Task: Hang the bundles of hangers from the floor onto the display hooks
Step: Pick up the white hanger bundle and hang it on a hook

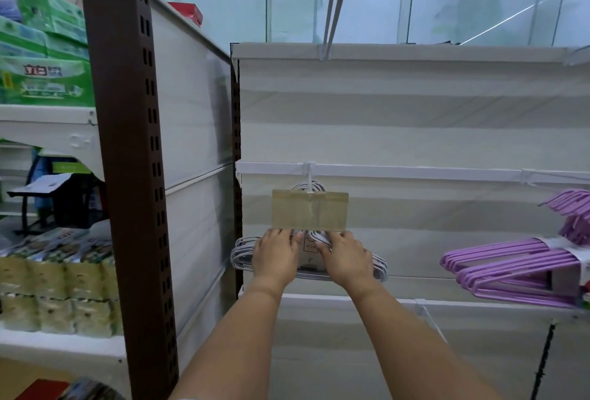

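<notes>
now, place: white hanger bundle [308, 256] hangs on the display hook [309, 176], behind a yellowish tag [309, 209].
left hand [277, 256]: curled round the bundle's left shoulder.
right hand [346, 259]: gripping the right shoulder.
handling: likely light, stiff, slick wire; best held by both shoulders.
axis: long side runs left-right, hook necks upward.
nearby: purple hangers [510, 272] on the right.

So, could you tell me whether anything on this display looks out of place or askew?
Nothing looks damaged or spilled. The white hanger bundle hangs from its hook while the left hand and right hand hold it. Only oddity: the purple hanger bundle on the right hangs tilted rather than square.
</notes>
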Available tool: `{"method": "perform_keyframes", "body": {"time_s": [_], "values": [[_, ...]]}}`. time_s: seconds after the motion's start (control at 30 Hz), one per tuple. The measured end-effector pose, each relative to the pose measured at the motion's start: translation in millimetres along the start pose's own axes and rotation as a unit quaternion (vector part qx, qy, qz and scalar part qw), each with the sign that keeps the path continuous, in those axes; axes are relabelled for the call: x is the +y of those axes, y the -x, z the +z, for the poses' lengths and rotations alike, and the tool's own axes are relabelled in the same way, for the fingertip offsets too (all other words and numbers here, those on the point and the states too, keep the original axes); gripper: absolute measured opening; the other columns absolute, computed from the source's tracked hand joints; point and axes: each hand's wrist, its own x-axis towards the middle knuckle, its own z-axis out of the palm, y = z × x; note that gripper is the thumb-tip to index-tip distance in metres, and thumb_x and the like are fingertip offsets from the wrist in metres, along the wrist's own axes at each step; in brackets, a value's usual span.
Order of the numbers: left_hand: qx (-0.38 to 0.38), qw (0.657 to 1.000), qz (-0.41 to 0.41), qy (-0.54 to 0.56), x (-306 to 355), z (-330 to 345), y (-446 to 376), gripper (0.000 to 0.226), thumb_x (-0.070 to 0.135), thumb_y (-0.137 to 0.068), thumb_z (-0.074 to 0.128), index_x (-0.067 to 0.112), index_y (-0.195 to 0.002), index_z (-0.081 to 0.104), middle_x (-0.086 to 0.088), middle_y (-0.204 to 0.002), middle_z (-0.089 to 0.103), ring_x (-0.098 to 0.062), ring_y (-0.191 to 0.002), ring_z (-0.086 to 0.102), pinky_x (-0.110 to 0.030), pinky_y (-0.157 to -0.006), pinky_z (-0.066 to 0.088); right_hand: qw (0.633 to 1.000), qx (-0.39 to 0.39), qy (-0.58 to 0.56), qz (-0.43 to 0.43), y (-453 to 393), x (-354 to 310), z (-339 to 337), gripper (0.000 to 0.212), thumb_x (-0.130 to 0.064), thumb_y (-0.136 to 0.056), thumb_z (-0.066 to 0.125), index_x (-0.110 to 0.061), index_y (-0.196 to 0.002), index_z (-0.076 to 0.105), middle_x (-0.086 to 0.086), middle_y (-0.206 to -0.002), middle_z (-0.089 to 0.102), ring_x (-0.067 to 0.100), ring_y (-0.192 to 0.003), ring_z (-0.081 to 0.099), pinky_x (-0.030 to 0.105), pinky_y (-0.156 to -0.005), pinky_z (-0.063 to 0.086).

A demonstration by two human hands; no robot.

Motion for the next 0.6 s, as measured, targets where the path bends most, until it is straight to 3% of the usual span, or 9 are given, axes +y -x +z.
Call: {"method": "perform_keyframes", "body": {"time_s": [0.23,0.47,0.6], "values": [[-0.004,0.999,-0.037,-0.021,9,3,-4,0.042,0.041,-0.1,0.033,0.017,-0.113,0.065,-0.01,-0.118,0.062,-0.029,-0.113,0.052,-0.039,-0.095,0.038,1.0,-0.012,0.02,0.003,-11,4,0,0.048,-0.05,-0.098,0.036,-0.023,-0.137,0.044,0.01,-0.13,0.048,0.031,-0.12,0.046,0.042,-0.101,0.036],[0.003,0.998,-0.044,-0.036,9,13,2,0.045,0.04,-0.101,0.028,0.014,-0.127,0.055,-0.011,-0.136,0.05,-0.029,-0.13,0.037,-0.042,-0.111,0.026,1.0,-0.009,-0.002,-0.013,-5,13,2,0.057,-0.053,-0.096,0.035,-0.018,-0.14,0.034,0.009,-0.138,0.046,0.03,-0.125,0.044,0.041,-0.103,0.033],[0.02,0.999,-0.03,-0.013,5,12,15,0.04,0.032,-0.102,0.031,0.013,-0.133,0.048,-0.013,-0.138,0.046,-0.031,-0.131,0.036,-0.042,-0.111,0.027,0.999,0.002,0.018,-0.034,1,20,2,0.059,-0.057,-0.095,0.032,-0.022,-0.143,0.032,0.004,-0.142,0.043,0.027,-0.128,0.041,0.042,-0.106,0.026]]}}
